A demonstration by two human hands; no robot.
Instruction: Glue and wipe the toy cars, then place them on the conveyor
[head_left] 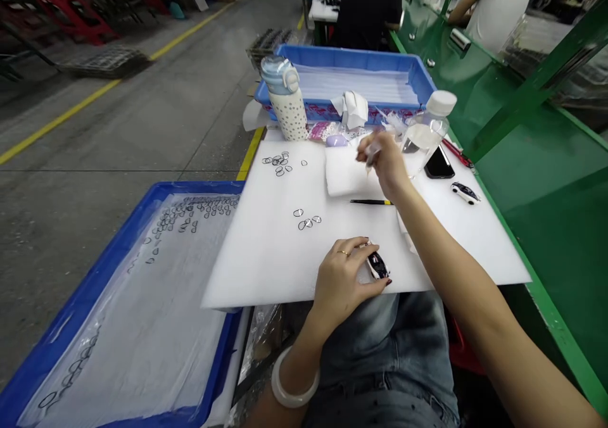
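My left hand (pixel 342 276) grips a small black-and-white toy car (pixel 377 265) near the front edge of the white foam board (pixel 266 263), thumb on one end and fingers on the other. Over a folded white pad (pixel 349 171), my right hand (pixel 386 159) pinches a small translucent tool with a thin tip (pixel 372 154); its exact kind is blurred. Black tweezers with a yellow part (pixel 371 202) lie just below the pad. Small thin black rings (pixel 308 222) are scattered left of the pad, with another group of rings (pixel 279 162) farther back.
A second toy car (pixel 465 193), a phone (pixel 439 164) and a clear bottle (pixel 425 130) stand or lie on the right. Behind are a dotted flask (pixel 288 108) and a blue tray (pixel 327 53). A blue-rimmed tray (pixel 114 238) with many rings sits lower left. A green partition (pixel 536 156) borders the right.
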